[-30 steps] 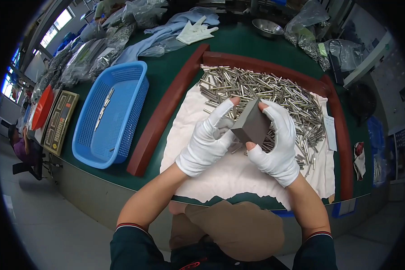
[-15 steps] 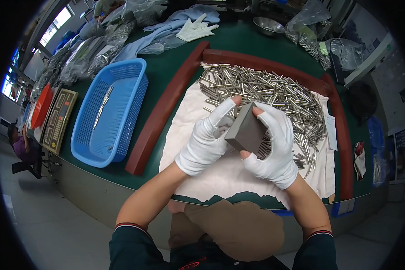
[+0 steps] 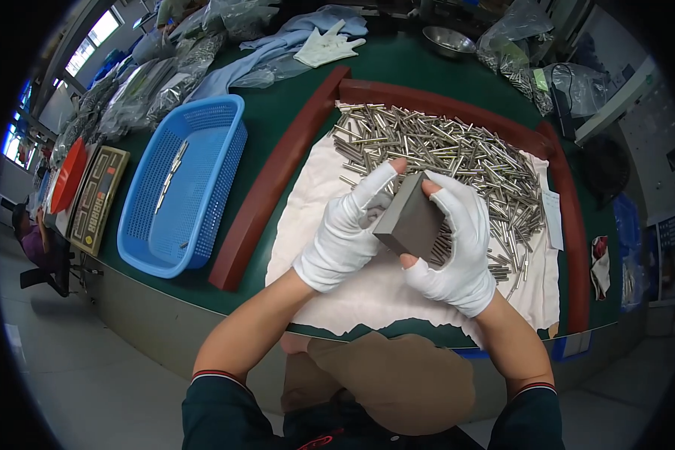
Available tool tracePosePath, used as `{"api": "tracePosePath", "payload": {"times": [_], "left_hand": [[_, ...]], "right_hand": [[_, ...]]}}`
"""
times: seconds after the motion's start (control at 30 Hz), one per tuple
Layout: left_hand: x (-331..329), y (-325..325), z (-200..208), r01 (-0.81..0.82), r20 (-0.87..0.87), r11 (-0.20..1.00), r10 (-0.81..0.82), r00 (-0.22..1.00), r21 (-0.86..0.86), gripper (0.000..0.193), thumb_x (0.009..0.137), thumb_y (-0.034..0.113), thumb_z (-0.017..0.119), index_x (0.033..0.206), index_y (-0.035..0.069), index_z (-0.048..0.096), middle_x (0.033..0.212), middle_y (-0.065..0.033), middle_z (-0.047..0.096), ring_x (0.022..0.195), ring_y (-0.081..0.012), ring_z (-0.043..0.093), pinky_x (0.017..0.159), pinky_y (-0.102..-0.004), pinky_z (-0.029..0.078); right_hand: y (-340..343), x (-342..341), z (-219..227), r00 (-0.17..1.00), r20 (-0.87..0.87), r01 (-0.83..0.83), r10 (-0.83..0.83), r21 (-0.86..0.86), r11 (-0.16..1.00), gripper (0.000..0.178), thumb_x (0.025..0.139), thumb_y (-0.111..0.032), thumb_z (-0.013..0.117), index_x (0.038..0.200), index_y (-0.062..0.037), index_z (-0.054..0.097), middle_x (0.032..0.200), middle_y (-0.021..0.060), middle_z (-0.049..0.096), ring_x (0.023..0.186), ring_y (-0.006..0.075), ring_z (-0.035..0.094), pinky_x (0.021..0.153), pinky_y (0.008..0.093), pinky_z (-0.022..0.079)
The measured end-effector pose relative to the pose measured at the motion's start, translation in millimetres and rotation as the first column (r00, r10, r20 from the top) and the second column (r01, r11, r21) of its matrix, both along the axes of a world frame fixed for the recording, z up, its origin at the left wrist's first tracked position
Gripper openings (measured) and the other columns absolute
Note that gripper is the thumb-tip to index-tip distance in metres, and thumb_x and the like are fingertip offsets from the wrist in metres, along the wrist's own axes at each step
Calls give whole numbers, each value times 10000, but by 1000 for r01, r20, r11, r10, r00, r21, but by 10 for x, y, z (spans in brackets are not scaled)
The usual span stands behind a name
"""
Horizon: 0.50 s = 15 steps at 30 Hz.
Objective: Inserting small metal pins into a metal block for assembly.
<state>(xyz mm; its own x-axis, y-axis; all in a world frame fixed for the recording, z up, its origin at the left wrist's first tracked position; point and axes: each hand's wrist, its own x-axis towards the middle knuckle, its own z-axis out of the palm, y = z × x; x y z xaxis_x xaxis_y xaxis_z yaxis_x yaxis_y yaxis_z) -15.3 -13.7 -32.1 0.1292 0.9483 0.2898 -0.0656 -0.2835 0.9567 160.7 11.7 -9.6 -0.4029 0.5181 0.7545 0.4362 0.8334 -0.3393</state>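
Observation:
A thick, dark grey rectangular block (image 3: 415, 221) is held tilted above the cloth, between my two hands. My right hand (image 3: 461, 240), in a white glove with bare thumb and fingertips, grips its right side at the top and bottom edges. At its left side is my left hand (image 3: 346, 236), gloved the same way. The left thumb points up by the block's upper corner, and the other fingers curl in behind it, their tips hidden. Beyond and under the hands lies a heap of short metal pins (image 3: 442, 146) on a pale pink cloth (image 3: 337, 300).
Dark red rails (image 3: 277, 180) border the cloth on the green table (image 3: 277, 97). A blue plastic basket (image 3: 229, 180) with a row of pins stands left. Behind are a white glove (image 3: 328, 46), a metal bowl (image 3: 448, 42) and plastic bags (image 3: 514, 45). A person (image 3: 34, 236) sits far left.
My hands and the grey block stay almost in place, with only a very slight shift. Nothing has been taken up or let go.

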Motion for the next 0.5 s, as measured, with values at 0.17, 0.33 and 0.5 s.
{"api": "tracePosePath", "payload": {"times": [0.17,0.33,0.5], "left_hand": [[-2,22,-47,-37,-63,998,41,997,57,722,772,-159,535,1417,142,409,925,-32,606,809,-96,571,771,-208,460],[-2,21,-6,-30,-53,991,37,998,133,705,780,-170,509,1406,144,428,885,-20,597,793,-88,563,759,-199,457],[20,22,-23,-66,-85,974,86,993,216,683,802,-166,492,1406,146,427,886,-25,597,749,-89,543,722,-195,445]], "right_hand": [[30,12,-23,1000,-3,-1,1,-29,1000,694,603,-330,707,1184,-12,499,1148,167,547,923,315,555,811,403,414],[-10,19,35,998,7,-61,61,-39,997,684,611,-330,705,1182,-12,501,1143,164,552,932,316,559,814,408,420],[6,31,0,997,-18,-73,71,-90,993,689,593,-298,713,1184,-15,502,1143,160,555,958,323,561,844,404,417]]}}
